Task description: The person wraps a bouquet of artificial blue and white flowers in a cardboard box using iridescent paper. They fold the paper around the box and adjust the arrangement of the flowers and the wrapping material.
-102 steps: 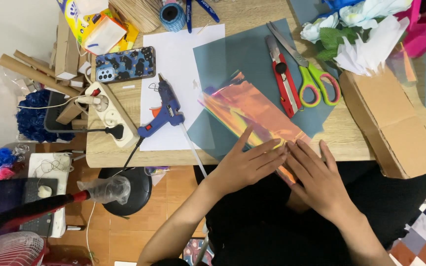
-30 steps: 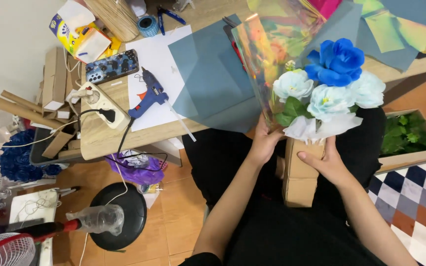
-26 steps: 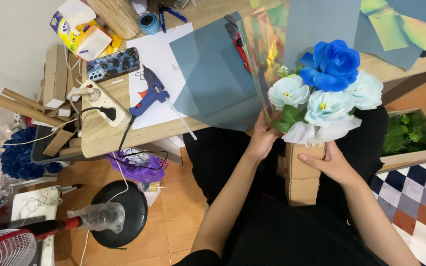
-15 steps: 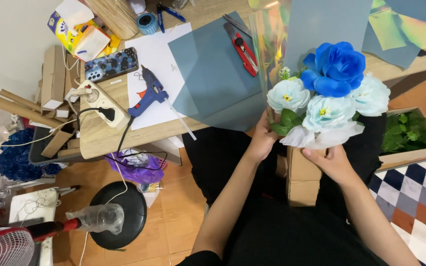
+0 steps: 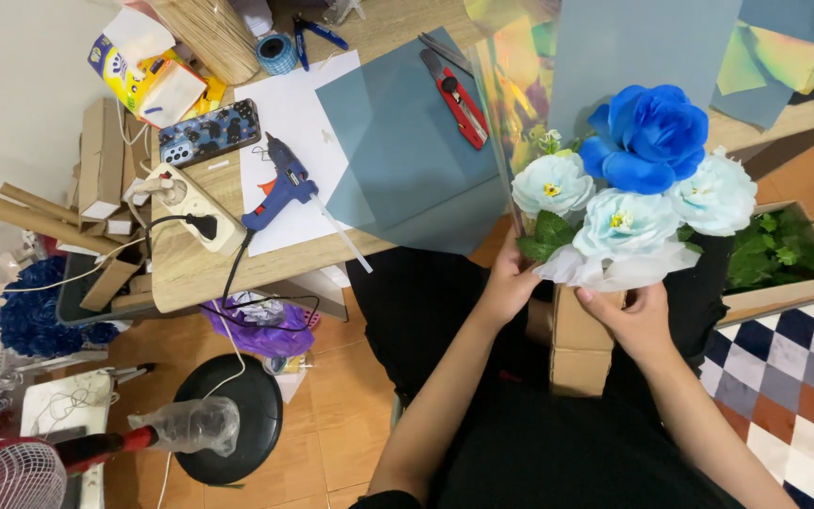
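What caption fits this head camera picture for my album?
Both hands, left hand and right hand, hold a blue and white flower bouquet beside a cluttered craft table.

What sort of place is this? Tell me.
Probably a home craft corner: a blue glue gun and red utility knife lie on the wooden table, and both hands hold a paper-flower bouquet.

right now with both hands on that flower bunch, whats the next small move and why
Probably lower the bouquet toward the lap. The left hand grips under the leaves and the right hand holds the white wrap at the base, all lifted above the cardboard box, with the blooms already touching the iridescent sheet hanging off the table edge.
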